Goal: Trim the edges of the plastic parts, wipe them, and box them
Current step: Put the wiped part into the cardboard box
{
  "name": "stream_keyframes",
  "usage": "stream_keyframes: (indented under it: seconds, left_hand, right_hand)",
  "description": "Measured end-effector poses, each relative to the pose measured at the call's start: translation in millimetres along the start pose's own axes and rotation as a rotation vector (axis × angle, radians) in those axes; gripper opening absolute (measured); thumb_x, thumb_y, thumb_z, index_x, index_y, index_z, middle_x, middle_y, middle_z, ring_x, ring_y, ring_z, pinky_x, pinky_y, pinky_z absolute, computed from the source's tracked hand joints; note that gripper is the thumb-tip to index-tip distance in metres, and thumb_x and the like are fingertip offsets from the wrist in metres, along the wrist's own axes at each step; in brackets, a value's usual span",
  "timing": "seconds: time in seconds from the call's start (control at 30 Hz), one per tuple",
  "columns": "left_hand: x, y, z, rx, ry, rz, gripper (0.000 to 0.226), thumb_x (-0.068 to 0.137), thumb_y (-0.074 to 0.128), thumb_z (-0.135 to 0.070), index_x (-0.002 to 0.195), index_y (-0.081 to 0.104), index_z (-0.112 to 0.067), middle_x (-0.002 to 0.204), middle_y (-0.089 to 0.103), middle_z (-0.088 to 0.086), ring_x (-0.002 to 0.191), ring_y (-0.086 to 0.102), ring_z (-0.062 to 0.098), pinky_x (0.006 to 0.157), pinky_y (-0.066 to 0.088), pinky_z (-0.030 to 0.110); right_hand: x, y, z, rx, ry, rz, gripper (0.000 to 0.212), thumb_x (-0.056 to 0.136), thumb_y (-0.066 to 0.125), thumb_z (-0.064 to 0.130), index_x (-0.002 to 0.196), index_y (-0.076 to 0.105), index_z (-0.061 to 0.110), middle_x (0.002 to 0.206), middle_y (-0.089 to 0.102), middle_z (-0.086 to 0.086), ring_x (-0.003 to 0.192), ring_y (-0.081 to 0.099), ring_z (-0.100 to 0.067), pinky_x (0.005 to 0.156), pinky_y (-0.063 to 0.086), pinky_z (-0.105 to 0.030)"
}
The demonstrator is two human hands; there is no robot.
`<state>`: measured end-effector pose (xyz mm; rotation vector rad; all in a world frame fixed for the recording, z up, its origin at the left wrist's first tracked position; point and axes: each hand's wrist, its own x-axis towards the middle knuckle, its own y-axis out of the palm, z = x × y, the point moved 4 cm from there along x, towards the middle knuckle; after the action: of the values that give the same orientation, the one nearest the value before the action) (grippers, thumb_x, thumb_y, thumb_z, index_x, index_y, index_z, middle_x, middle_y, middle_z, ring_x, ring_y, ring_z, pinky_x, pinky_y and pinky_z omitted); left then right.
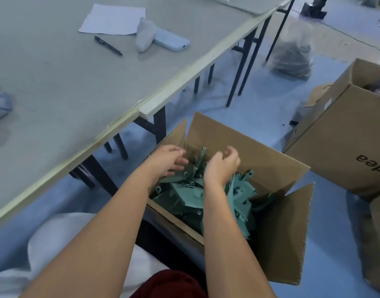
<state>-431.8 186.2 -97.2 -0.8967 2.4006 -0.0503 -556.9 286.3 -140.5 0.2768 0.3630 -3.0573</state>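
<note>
An open cardboard box (pixel 245 145) stands on the floor beside the table, filled with several green plastic parts (pixel 184 198). Both my hands are inside its opening. My left hand (pixel 168 161) hovers over the left side of the pile, its loosely curled fingers reaching down towards a green part without clearly gripping anything. My right hand (pixel 222 166) is over the middle of the pile with its fingers curled away from the camera. What lies under its palm is hidden. One green part (pixel 203 154) sticks up between the two hands.
The grey table (pixel 62 87) at left carries a sheet of paper (pixel 112 19), a black pen (pixel 108 45), a phone (pixel 172 40) and a small grey bag (pixel 144 34). A second cardboard box (pixel 343 143) stands at right. A clear bag of dark parts (pixel 292 59) lies on the blue floor.
</note>
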Motion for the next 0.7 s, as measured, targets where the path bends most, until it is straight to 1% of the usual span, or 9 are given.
stream_keyframes:
  seconds: [0.1,0.2,0.27,0.37,0.43,0.53,0.63,0.67,0.7]
  left_hand:
    - [-7.2,-17.2,-35.2,-0.023,0.147,-0.055,0.023,0.102,0.045,-0.023,0.112,0.064,-0.014,0.099,0.072,0.003,0.092,0.069,0.021,0.084,0.057,0.036]
    - [-28.3,-56.5,-70.0,-0.193,0.310,-0.182,0.022,0.100,0.043,-0.012,0.094,0.064,-0.008,0.077,0.067,0.004,0.064,0.062,0.012,0.058,0.053,0.023]
    - [-48.3,-95.7,-82.3,-0.204,0.394,-0.317,0.024,0.095,0.042,-0.005,0.083,0.063,-0.010,0.071,0.065,0.004,0.061,0.059,0.012,0.055,0.048,0.023]
    - [-81.7,-158.0,-78.7,-0.288,0.468,-0.430,0.026,0.093,0.040,-0.006,0.082,0.061,-0.015,0.073,0.063,0.002,0.065,0.059,0.013,0.057,0.049,0.024]
    - [-106.9,-200.8,-64.0,-0.349,0.486,-0.517,0.025,0.093,0.040,-0.006,0.082,0.059,-0.017,0.067,0.063,-0.004,0.060,0.058,0.009,0.053,0.048,0.022]
    - [-149.0,-267.7,-25.2,-0.431,0.447,-0.743,0.025,0.092,0.041,-0.008,0.080,0.060,-0.018,0.058,0.064,-0.006,0.050,0.059,0.007,0.047,0.047,0.018]
    - [-191.5,-324.6,23.6,-0.415,0.377,-1.004,0.026,0.092,0.042,-0.008,0.079,0.063,-0.015,0.074,0.067,0.012,0.066,0.064,0.022,0.062,0.053,0.034]
    - [-205.3,-339.6,39.1,-0.418,0.358,-1.088,0.027,0.093,0.041,-0.006,0.079,0.062,-0.013,0.076,0.066,0.013,0.067,0.064,0.021,0.066,0.053,0.035]
    - [-218.6,-352.3,52.5,-0.417,0.340,-1.174,0.029,0.094,0.041,-0.004,0.076,0.061,-0.014,0.070,0.066,0.008,0.061,0.064,0.013,0.063,0.053,0.028]
  right_hand:
    - [-34.2,31.6,77.8,0.207,-0.295,0.141,0.022,0.093,0.044,0.010,0.101,0.060,0.022,0.106,0.059,0.006,0.089,0.053,0.003,0.073,0.038,-0.011]
    - [-81.0,67.2,138.8,0.300,-0.492,0.316,0.019,0.088,0.045,0.007,0.090,0.059,0.019,0.089,0.062,0.003,0.082,0.056,-0.010,0.071,0.043,-0.019]
    - [-116.8,92.1,168.5,0.342,-0.540,0.407,0.019,0.086,0.046,0.005,0.086,0.058,0.020,0.083,0.060,0.006,0.079,0.055,-0.012,0.071,0.042,-0.023]
    - [-175.9,129.5,198.8,0.382,-0.572,0.550,0.022,0.084,0.045,0.005,0.083,0.058,0.023,0.077,0.059,0.010,0.076,0.055,-0.011,0.071,0.045,-0.027]
    - [-221.2,156.5,210.3,0.394,-0.602,0.703,0.023,0.084,0.044,0.006,0.082,0.058,0.023,0.072,0.056,0.013,0.073,0.054,-0.010,0.070,0.046,-0.030]
    - [-301.4,194.0,216.6,0.331,-0.693,0.977,0.022,0.086,0.046,0.004,0.082,0.058,0.022,0.067,0.054,0.015,0.068,0.052,-0.006,0.067,0.043,-0.022]
    - [-388.9,220.3,207.7,0.201,-0.818,1.234,0.020,0.087,0.049,0.006,0.081,0.061,0.021,0.074,0.061,0.008,0.076,0.057,-0.011,0.075,0.046,-0.025]
    - [-416.3,226.2,202.3,0.153,-0.874,1.294,0.018,0.087,0.050,0.008,0.081,0.063,0.019,0.079,0.065,0.003,0.082,0.059,-0.015,0.079,0.046,-0.030]
    - [-442.1,230.7,196.6,0.109,-0.933,1.347,0.016,0.088,0.050,0.009,0.082,0.064,0.017,0.086,0.067,-0.002,0.087,0.060,-0.019,0.081,0.046,-0.033]
